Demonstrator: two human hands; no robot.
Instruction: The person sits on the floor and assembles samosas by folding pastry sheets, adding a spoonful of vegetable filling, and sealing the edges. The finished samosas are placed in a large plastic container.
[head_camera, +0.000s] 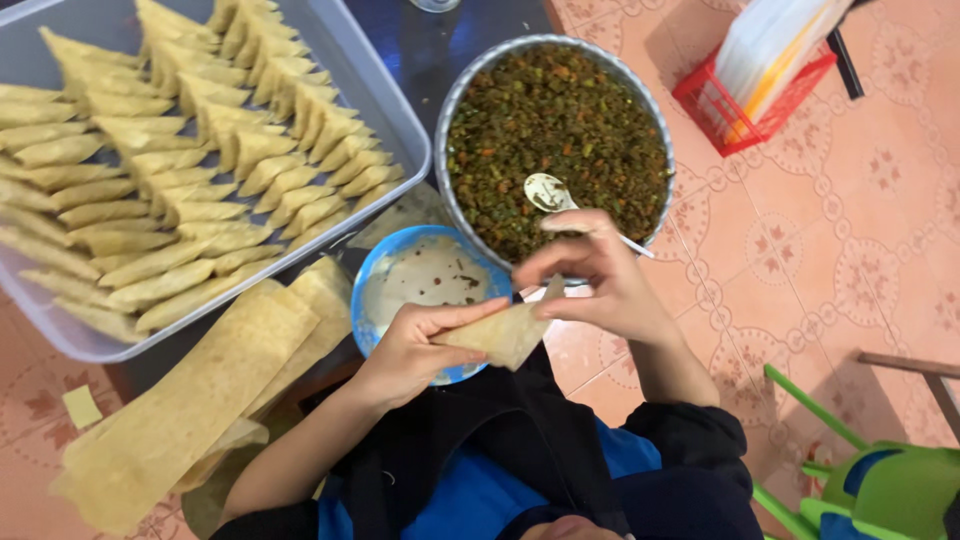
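Observation:
My left hand (410, 345) holds a folded triangular pastry wrapper (503, 333) just above a blue bowl (372, 290) smeared with pale paste. My right hand (600, 280) pinches the wrapper's upper right corner. Behind my right hand sits a round metal bowl (452, 110) full of dark green-brown minced filling (555, 130), with a spoon (548, 192) lying in it. A stack of long pastry strips (200, 400) lies at the lower left.
A grey plastic tray (385, 100) at the upper left holds several rows of folded triangular pastries (170, 170). A red basket (735, 110) with white sheets stands at the upper right on the patterned tile floor. A green chair (880, 480) is at the lower right.

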